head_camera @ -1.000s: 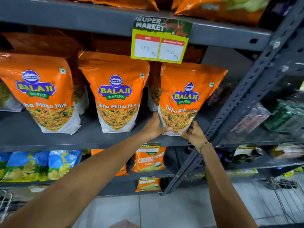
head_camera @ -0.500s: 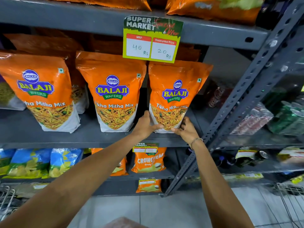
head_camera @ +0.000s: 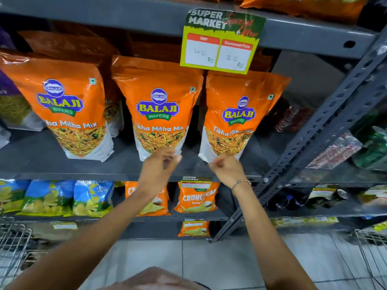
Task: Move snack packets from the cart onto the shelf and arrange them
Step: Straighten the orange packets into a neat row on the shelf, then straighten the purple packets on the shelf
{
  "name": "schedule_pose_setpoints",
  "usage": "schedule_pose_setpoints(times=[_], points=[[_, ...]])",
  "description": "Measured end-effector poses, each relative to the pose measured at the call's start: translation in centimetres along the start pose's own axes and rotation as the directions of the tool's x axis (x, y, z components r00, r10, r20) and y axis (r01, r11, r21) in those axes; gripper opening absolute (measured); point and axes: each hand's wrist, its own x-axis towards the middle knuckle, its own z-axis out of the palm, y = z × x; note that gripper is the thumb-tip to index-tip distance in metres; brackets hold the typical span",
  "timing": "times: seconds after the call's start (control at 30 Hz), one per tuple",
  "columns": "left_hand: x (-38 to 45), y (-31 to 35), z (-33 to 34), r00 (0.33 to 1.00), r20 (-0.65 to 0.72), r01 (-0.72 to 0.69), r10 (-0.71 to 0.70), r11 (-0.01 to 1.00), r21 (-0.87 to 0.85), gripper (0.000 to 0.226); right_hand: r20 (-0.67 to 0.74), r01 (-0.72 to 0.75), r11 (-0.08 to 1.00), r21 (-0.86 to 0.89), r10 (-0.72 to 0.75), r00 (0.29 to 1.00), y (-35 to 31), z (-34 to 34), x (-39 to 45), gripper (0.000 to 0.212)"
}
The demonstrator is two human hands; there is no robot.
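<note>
Down at the front edge of the grey metal shelf (head_camera: 41, 160), two bare hands are raised side by side. The left hand (head_camera: 160, 164) has its fingers loosely curled with nothing in them. Its fingertips are just in front of the bottom of the middle orange Balaji snack packet (head_camera: 159, 109), but the hand is blurry, so I cannot tell if it touches the bag. The right hand (head_camera: 227, 167) has its fingers curled in too, and it holds nothing. It sits right below the bottom corner of the right orange Balaji snack packet (head_camera: 240, 114), very close to it. A thin silver bracelet (head_camera: 240, 183) goes around the right wrist.

Both packets stand upright on the shelf, close to each other. The right one leans a little to the right. A third orange Balaji snack packet (head_camera: 62, 105) stands further left on the same shelf, apart from the other two. More orange bags stand behind them in the dark.

A green and yellow paper price tag (head_camera: 222, 40) hangs from the shelf above, over the gap between the middle and right packets.

On the lower shelf are blue and green chip bags (head_camera: 50, 197) and a small orange Crunchem packet (head_camera: 196, 197). A silver wire cart (head_camera: 12, 243) shows at the bottom left corner, above the pale tiled floor (head_camera: 209, 260).
</note>
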Motion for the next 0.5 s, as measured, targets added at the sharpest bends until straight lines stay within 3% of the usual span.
schedule_pose_setpoints(times=[0.07,0.2,0.37,0.5], points=[[-0.8,-1.9,-4.0,0.994,-0.091,0.057,-0.055,0.998,0.024,0.012,0.125,0.135,0.985,0.103,-0.148,0.981,-3.5,2.6,-0.9,0.011],[-1.1,-7.6,-12.2,0.958,-0.226,0.178,-0.174,0.984,-0.002,0.02,0.22,0.313,0.928,0.2,-0.354,0.909,-10.8,8.7,-2.1,0.009],[-1.5,-13.1,-22.7,0.893,-0.362,0.267,-0.268,0.962,-0.054,0.021,0.317,0.37,0.894,0.253,-0.437,0.841,-18.6,16.8,-1.8,0.008],[-1.6,-17.3,-31.0,0.847,-0.416,0.361,-0.33,0.933,-0.005,0.025,0.393,0.324,0.886,0.331,-0.442,0.806,-24.7,23.5,-2.0,0.009]])
